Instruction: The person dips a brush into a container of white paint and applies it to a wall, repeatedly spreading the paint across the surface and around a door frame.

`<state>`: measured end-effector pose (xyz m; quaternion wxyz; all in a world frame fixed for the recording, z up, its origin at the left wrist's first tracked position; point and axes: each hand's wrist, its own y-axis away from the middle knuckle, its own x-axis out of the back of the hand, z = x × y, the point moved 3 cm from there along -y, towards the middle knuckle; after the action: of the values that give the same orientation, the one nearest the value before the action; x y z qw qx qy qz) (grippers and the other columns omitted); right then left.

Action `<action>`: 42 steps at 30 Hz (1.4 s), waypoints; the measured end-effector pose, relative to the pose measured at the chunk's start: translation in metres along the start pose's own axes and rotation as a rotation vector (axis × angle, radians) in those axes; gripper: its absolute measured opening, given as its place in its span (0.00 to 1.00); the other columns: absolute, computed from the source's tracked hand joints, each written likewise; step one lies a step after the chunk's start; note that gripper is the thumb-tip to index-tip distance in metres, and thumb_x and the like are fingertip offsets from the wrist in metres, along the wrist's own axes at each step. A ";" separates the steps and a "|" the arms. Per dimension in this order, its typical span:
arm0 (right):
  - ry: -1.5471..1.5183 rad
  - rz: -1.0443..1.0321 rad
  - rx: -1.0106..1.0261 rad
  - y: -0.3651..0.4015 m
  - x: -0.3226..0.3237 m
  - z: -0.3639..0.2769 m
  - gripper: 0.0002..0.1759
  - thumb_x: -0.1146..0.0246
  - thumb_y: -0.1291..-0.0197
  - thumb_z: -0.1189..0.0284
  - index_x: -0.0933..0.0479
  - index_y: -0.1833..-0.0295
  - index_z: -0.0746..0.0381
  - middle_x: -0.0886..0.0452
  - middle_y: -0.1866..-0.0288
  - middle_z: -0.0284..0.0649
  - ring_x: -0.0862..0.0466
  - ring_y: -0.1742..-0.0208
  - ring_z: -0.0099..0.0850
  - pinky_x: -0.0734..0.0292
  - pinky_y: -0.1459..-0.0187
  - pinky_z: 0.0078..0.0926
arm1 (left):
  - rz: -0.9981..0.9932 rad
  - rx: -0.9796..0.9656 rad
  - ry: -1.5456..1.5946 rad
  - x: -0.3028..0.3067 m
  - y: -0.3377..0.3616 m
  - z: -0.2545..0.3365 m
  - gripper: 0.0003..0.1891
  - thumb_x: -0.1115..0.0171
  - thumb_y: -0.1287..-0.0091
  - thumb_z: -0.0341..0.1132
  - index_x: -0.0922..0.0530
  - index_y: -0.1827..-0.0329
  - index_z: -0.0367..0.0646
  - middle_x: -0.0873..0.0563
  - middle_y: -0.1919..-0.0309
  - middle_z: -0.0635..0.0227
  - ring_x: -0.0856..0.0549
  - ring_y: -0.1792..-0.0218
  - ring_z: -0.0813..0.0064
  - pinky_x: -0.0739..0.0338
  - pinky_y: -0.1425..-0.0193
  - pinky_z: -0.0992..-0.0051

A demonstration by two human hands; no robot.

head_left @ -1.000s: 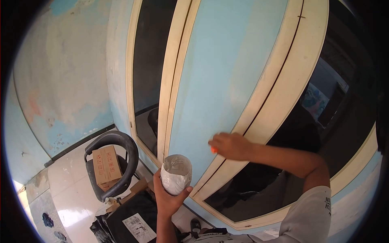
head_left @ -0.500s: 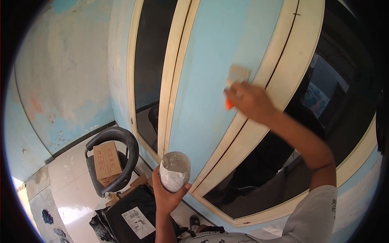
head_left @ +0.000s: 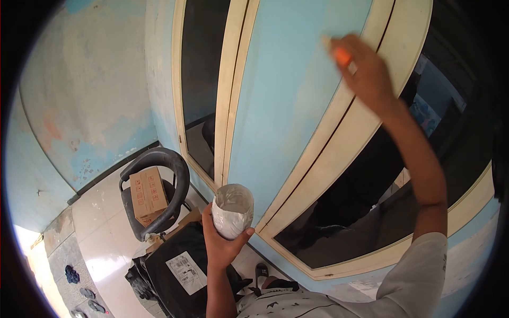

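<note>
My left hand (head_left: 224, 245) is wrapped round a white paint-smeared cup (head_left: 233, 214), held upright with its open top towards me. Pale paint coats the inside of its wall. Raised high at the upper right, my right hand (head_left: 369, 74) grips a paintbrush by its orange handle (head_left: 342, 55). Motion blurs the brush, and its bristles are mostly hidden behind the fingers. The hand is over the light blue wall panel (head_left: 286, 90) between the cream window frames, near the right frame's edge. Whitish streaks show on the panel's right part.
Dark glass windows flank the panel, set in cream frames (head_left: 339, 139). Below left stands a black chair (head_left: 180, 172) with a cardboard box (head_left: 148, 195) on it. A black package (head_left: 175, 249) with a white label lies nearer me. Sandals (head_left: 95, 306) rest on the floor at lower left.
My right hand has moved up and to the right along the panel with the paintbrush, whose bristles showed plainly before. My left hand still holds the cup, slightly shifted in view.
</note>
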<state>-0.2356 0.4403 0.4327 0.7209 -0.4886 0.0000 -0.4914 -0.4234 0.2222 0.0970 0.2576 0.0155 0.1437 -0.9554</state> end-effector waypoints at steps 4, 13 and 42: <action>0.149 0.000 0.005 -0.013 0.029 0.011 0.13 0.33 0.39 0.74 0.21 0.48 0.56 0.19 0.55 0.36 0.15 0.58 0.36 0.17 0.60 0.33 | -0.004 -0.036 0.034 -0.002 0.000 -0.003 0.49 0.15 0.53 0.41 0.37 0.31 0.35 0.23 0.44 0.55 0.20 0.42 0.64 0.24 0.38 0.63; -0.452 -0.484 -0.164 0.193 -0.122 -0.162 0.09 0.33 0.42 0.74 0.23 0.56 0.58 0.22 0.58 0.37 0.17 0.61 0.35 0.17 0.66 0.31 | -0.076 -0.044 0.063 -0.001 0.000 -0.002 0.50 0.15 0.54 0.39 0.38 0.30 0.35 0.24 0.42 0.56 0.21 0.40 0.64 0.26 0.35 0.64; -1.318 -0.108 -0.568 0.116 0.057 -0.147 0.06 0.34 0.39 0.80 0.21 0.57 0.67 0.16 0.61 0.44 0.13 0.62 0.29 0.19 0.59 0.26 | -0.351 -0.109 0.124 -0.032 0.024 -0.007 0.60 0.12 0.62 0.42 0.41 0.25 0.39 0.34 0.31 0.53 0.30 0.28 0.58 0.34 0.26 0.60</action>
<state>-0.1941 0.3006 0.3014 0.3909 -0.8515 -0.3316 -0.1105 -0.3845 0.2201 0.0868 0.0783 0.0348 0.2116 -0.9736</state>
